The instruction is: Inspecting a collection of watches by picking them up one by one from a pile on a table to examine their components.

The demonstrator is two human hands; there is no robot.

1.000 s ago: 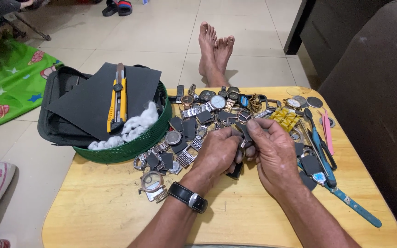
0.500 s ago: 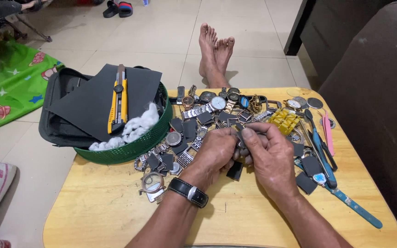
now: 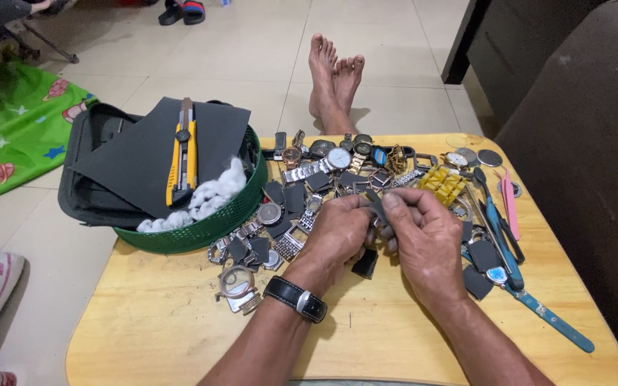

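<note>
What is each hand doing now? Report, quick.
Left hand: fingers closed on a small dark piece.
Right hand: fingers pinching the same piece.

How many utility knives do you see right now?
1. A yellow knife lies on the dark sheet over the green basket, left of both hands. Others may be hidden in the clutter.

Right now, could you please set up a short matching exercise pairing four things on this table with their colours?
Things:
1. utility knife
2. basket
3. tweezers
4. wrist strap

Colours:
A. pink
B. black
C. yellow
D. green

Pairs: 1-C, 2-D, 3-A, 4-B
</note>
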